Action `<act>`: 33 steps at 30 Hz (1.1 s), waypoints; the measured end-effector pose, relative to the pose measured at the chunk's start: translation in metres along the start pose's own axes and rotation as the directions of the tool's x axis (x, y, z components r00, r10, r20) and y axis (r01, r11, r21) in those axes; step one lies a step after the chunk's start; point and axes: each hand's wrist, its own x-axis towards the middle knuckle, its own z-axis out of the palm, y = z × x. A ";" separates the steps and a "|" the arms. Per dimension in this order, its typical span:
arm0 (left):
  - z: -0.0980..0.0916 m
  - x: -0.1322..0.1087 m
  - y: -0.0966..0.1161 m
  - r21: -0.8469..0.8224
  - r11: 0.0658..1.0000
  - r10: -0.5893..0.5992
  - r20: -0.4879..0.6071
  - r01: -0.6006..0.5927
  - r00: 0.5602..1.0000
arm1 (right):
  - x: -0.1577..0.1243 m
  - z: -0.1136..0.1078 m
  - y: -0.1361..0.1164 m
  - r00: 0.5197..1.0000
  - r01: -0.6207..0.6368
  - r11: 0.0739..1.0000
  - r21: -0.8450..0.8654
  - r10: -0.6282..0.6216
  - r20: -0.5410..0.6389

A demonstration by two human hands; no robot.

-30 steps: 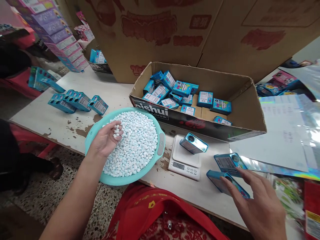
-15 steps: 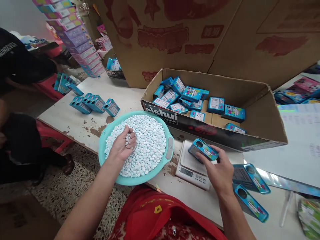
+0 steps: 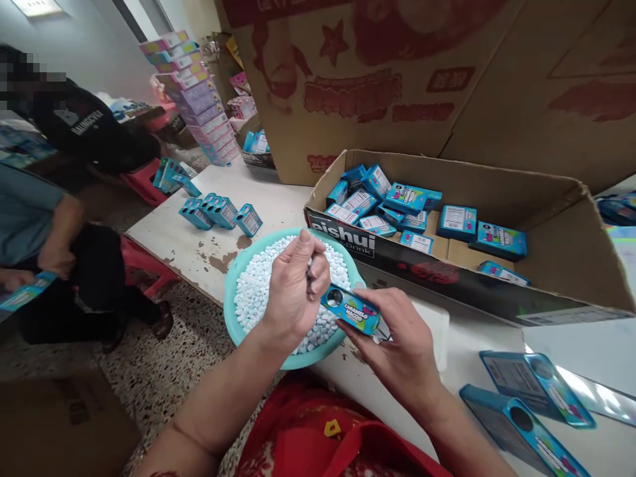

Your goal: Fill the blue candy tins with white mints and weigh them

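The turquoise bowl on the desk contains many small white candies. Above it, the L hand is curled narrow around a few pcs, mostly hidden by the fingers. The R hand holds the blue box btwn thumb and fingers, tilted, over the bowl's R side, w/ its round hole just beside the L hand. A white scale is partly hidden behind the R hand. Further R stand two more boxes, also w/ holes. Beyond the bowl, a cardboard carton has several blue packs inside.
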 end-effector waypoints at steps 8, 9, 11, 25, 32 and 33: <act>-0.006 0.001 -0.014 0.105 0.980 0.175 -0.056 -0.168 0.983 | 0.001 0.013 -0.002 0.999 -0.024 1.000 -0.007 0.024 0.032; -0.005 0.002 -0.014 0.103 0.980 0.178 -0.065 -0.171 0.982 | 0.001 0.014 -0.002 0.999 -0.027 1.000 -0.009 0.027 0.028; -0.001 0.002 -0.012 0.101 0.982 0.166 -0.072 -0.159 0.983 | 0.003 0.014 -0.002 0.999 -0.033 0.999 -0.009 0.033 0.014; -0.100 0.013 -0.003 0.954 0.191 0.213 0.188 -0.229 0.959 | -0.054 -0.043 0.059 0.855 -0.447 0.892 -0.070 0.403 -0.326; -0.118 0.001 -0.019 0.953 0.085 0.276 0.259 -0.292 0.926 | -0.086 -0.034 0.092 0.779 -0.575 0.818 -0.013 0.542 -0.316; -0.119 0.000 -0.021 0.948 0.055 0.282 0.287 -0.314 0.915 | -0.089 -0.034 0.093 0.774 -0.579 0.815 -0.002 0.549 -0.316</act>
